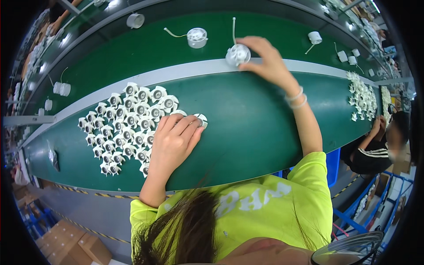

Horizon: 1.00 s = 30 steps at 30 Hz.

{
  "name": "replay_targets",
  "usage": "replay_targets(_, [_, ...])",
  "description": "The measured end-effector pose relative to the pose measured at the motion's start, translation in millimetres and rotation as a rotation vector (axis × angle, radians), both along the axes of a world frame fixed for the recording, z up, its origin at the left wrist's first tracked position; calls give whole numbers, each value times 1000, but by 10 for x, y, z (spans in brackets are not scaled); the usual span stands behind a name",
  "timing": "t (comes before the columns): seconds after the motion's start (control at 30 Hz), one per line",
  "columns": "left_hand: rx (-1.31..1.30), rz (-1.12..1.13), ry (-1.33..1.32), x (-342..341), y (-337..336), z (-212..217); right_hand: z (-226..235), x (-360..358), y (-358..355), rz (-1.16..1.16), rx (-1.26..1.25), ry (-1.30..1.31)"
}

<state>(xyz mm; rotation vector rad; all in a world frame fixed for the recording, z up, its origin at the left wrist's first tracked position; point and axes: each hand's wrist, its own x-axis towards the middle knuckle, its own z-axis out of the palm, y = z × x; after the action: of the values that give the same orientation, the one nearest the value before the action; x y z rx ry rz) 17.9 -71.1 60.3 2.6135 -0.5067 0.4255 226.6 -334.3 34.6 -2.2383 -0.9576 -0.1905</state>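
My right hand (264, 59) reaches across the pale rail and grips a white round fan housing (237, 54) by its side, with a thin white cable standing up from it. The hand is slightly blurred. My left hand (173, 138) is closed, palm down, at the right edge of a spread of white fan impellers (128, 119). Its fingers curl round one impeller (201, 119), which shows partly beyond the fingertips. Several impellers lie close together with their dark ring centres facing up; some are hidden under the hand and wrist.
Behind the pale rail (194, 68) runs a green belt (269, 28) carrying more housings (197, 38) with cables. A small clear bag (53, 158) lies on the left of the green table (247, 145). At the right, another person (375, 145) sits by a pile of white impellers (362, 97).
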Motion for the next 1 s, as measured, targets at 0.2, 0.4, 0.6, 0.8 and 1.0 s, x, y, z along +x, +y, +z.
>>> replay_targets(0.2, [50,-15,25,37,-51,-7,-460,885,-1372,-800,-369,-715])
replay_targets(0.4, [53,-27,11,18,-35,-32,-701,1014,-1934,-785,-268,-414])
replay_targets(0.6, [49,-56,48,17,-24,-83,-637,1016,-1650,-673,-233,-214])
replay_targets(0.8, [63,-62,1,48,-20,1,-502,935,-1414,-692,5,-188])
replay_targets(1.0, [141,360,-84,56,107,-74,402,255,-482,-205,354,164])
